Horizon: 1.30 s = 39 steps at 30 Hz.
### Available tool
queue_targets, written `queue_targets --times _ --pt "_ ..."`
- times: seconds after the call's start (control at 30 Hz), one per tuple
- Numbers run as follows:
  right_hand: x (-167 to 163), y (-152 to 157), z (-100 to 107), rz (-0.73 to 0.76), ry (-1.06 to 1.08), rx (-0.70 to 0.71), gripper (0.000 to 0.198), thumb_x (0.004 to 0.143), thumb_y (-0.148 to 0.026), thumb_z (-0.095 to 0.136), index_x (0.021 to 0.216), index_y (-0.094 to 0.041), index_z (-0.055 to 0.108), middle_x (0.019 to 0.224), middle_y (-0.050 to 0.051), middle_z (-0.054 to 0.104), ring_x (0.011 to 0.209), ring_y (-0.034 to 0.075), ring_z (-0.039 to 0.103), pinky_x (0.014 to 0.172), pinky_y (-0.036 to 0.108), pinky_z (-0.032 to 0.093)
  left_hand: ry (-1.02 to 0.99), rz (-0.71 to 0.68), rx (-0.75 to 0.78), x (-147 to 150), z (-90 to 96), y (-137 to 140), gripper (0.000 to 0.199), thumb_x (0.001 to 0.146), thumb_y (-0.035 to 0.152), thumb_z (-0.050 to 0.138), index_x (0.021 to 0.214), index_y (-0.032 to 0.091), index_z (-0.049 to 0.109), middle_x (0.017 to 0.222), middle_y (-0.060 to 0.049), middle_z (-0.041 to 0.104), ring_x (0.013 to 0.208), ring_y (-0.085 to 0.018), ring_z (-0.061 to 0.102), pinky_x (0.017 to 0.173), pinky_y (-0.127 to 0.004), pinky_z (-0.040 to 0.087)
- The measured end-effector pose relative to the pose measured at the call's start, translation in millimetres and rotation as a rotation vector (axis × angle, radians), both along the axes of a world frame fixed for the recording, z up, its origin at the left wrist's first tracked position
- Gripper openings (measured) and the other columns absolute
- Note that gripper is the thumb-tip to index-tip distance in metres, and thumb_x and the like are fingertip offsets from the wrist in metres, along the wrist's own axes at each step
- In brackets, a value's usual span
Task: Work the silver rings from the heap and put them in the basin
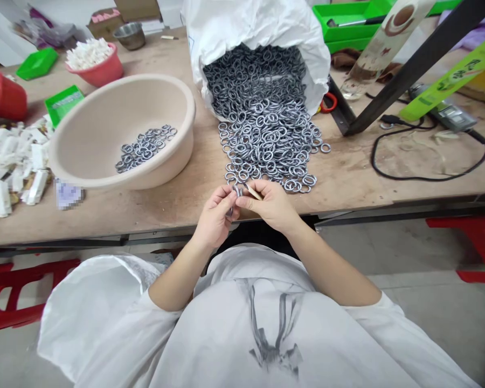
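While the white sack point(254, 21) lies on its side on the brown worktop point(173, 210), mouth toward the person, glossy grey rings point(262, 134) fill its opening and spill out in front of it.

Left hand point(215, 218): in front of the sack, at the near edge of its spill; fingers curled, thumb and forefinger pinching a grey ring point(237, 191). Whether more rings sit inside the palm cannot be told.

Right hand point(275, 206): likewise in front of the sack; fingers bent around a slender pale tool point(254, 192), thumb tip meeting the pinched ring.

Beige basin point(101, 118), one: left of the sack, upright, a small lot of rings point(145, 148) on its floor.

Red bowl point(101, 74), one: left of the sack, heaped with white pieces point(89, 53).

Steel bowl point(130, 37), one: left of the sack, toward its rear.

White plastic parts point(36, 156), one pile: well left of the sack.

Green tray point(343, 46): right of the sack, toward its rear.

Red loop handle point(328, 102): just right of the sack's mouth.

Black cable point(424, 177): well right of the sack.
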State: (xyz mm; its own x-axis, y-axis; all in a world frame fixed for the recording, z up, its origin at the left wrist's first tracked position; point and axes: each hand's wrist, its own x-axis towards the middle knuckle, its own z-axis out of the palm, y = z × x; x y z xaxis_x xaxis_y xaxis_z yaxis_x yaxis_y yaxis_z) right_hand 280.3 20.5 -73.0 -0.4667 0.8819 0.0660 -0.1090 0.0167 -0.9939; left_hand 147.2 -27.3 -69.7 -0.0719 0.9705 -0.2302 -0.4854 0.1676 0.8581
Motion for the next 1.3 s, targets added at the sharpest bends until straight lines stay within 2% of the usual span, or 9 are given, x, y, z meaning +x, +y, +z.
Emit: queue_targets --times 0.17,0.4,0.7,0.8,0.9,0.97,1.03,1.13,1.3 --pt "-3 -5 -3 -0.143 0.032 0.017 0.046 0.066 -0.059 0.081 0.066 -0.019 0.057 0.061 -0.005 0.05 0.057 0.009 0.04 0.055 0.024 0.035 0.062 0.041 0.036 -5 -4.0 1 0.033 0.066 0.039 0.083 0.077 0.017 0.062 0.061 0.005 0.054 0.046 -0.003 0.038 0.042 -0.016 0.029" --pt "-2 -7 -8 -0.061 0.124 -0.117 0.048 0.07 -0.062 0.077 0.068 -0.019 0.057 0.05 -0.008 0.043 0.043 0.006 0.033 0.042 0.023 0.025 0.245 0.051 0.154 -10 -18.3 0 0.032 0.069 0.038 0.084 0.088 0.017 0.072 0.066 0.002 0.064 0.044 -0.003 0.041 0.041 -0.018 0.031" --pt "-1 -10 -7 0.002 0.102 -0.139 0.048 0.068 -0.064 0.078 0.073 -0.019 0.061 0.058 -0.006 0.05 0.047 0.007 0.035 0.044 0.024 0.028 0.275 0.009 0.112 -12 -15.0 0 0.024 0.076 0.04 0.076 0.081 0.017 0.068 0.055 0.004 0.055 0.041 -0.004 0.039 0.039 -0.017 0.029" --pt "2 -11 -5 -0.064 0.029 -0.019 0.048 0.076 -0.066 0.069 0.071 -0.02 0.057 0.061 -0.004 0.05 0.054 0.009 0.038 0.051 0.026 0.032 0.266 -0.017 0.089 -13 -11.7 -1 0.022 0.076 0.037 0.074 0.08 0.017 0.066 0.06 0.003 0.06 0.041 -0.004 0.039 0.038 -0.017 0.028" --pt "8 -14 -2 -0.181 -0.175 0.272 0.047 0.087 -0.063 0.058 0.068 -0.021 0.051 0.062 -0.003 0.047 0.06 0.012 0.04 0.058 0.028 0.031 0.218 -0.035 0.056 -13 -7.3 -3 0.021 0.074 0.035 0.074 0.078 0.016 0.064 0.063 0.002 0.063 0.041 -0.003 0.039 0.037 -0.016 0.026" --pt "12 -18 1 -0.193 -0.333 0.492 0.047 0.091 -0.059 0.053 0.064 -0.021 0.046 0.062 -0.002 0.044 0.061 0.013 0.038 0.06 0.03 0.028 0.186 -0.03 0.041 -14 -4.6 -3 0.022 0.072 0.035 0.076 0.077 0.016 0.064 0.061 0.003 0.06 0.04 -0.003 0.038 0.037 -0.016 0.026" --pt "14 -21 2 -0.165 -0.435 0.633 0.048 0.094 -0.055 0.05 0.061 -0.021 0.042 0.061 -0.001 0.042 0.061 0.013 0.038 0.06 0.031 0.026 0.168 -0.019 0.033 -13 -2.7 -3 0.023 0.071 0.035 0.077 0.077 0.016 0.065 0.059 0.003 0.058 0.039 -0.002 0.036 0.036 -0.015 0.026" --pt "14 -25 3 -0.141 -0.514 0.685 0.047 0.095 -0.054 0.048 0.062 -0.021 0.042 0.061 -0.001 0.043 0.062 0.014 0.04 0.061 0.031 0.026 0.158 -0.005 0.025 -13 -0.8 -3 0.024 0.069 0.034 0.078 0.076 0.016 0.064 0.057 0.004 0.055 0.039 -0.002 0.035 0.036 -0.015 0.025" --pt "15 -16 1 -0.125 -0.555 0.662 0.048 0.095 -0.054 0.047 0.06 -0.021 0.041 0.059 -0.001 0.043 0.06 0.013 0.039 0.059 0.03 0.024 0.149 -0.05 0.005 -11 2.6 -8 0.024 0.067 0.033 0.079 0.076 0.016 0.064 0.053 0.005 0.054 0.037 -0.002 0.035 0.036 -0.015 0.023"
